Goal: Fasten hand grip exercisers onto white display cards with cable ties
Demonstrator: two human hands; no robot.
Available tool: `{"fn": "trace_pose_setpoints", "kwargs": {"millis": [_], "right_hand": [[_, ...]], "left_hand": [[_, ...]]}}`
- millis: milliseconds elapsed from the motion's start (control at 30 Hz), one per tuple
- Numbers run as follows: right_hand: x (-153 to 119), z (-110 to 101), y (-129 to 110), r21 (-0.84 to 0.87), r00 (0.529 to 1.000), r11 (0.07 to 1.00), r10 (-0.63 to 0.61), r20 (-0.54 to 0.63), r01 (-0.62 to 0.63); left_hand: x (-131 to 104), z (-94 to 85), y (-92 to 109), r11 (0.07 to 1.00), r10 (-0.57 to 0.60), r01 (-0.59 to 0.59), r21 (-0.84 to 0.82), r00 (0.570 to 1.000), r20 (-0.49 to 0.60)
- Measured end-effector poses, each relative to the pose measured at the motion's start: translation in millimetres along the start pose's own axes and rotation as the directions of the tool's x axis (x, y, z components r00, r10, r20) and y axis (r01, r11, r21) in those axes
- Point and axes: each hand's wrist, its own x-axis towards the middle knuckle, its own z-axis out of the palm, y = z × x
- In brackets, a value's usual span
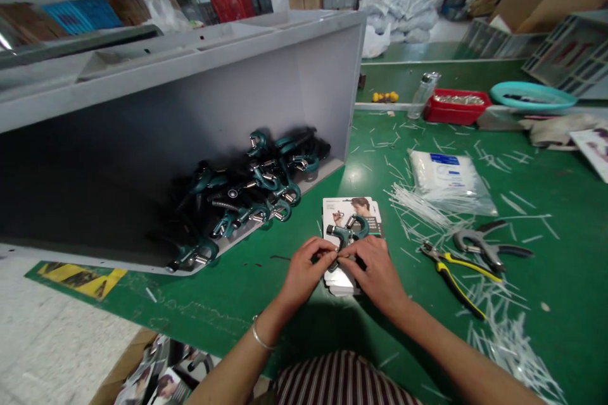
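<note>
A teal and black spring hand grip [349, 234] lies on a stack of printed cards [338, 205] in front of me. My left hand [311, 269] is closed in a pinch at the near part of the hand grip. Opposite it, my right hand [373, 266] pinches at the same spot, and the fingertips of both almost meet. Whatever sits between the fingers is too small and covered to make out. A thin dark strip [280, 258] shows on the table just left of my left hand.
Several hand grips [266, 180] lie in a grey bin [327, 69] tipped toward me. To the right are white cable ties [422, 209], a plastic bag [449, 180], yellow-handled cutters [458, 285] and grey-handled pliers [491, 247]. Farther back stand a red tray [456, 115] and a turquoise basin [532, 103].
</note>
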Motion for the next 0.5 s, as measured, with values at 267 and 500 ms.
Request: {"fn": "trace_pose_setpoints", "kwargs": {"millis": [267, 500], "right_hand": [[0.9, -8.7, 3.8, -0.057, 0.996, 0.997, -0.046, 0.08, 0.05], [5.0, -15.8, 1.9, -0.152, 0.989, 0.982, -0.09, 0.122, 0.108]], "left_hand": [[1.5, -3.5, -5.9, 0.988, -0.086, 0.087, -0.125, 0.996, 0.017], [4.8, -10.2, -2.6, 0.996, -0.036, 0.043, -0.075, 0.995, 0.092]]}}
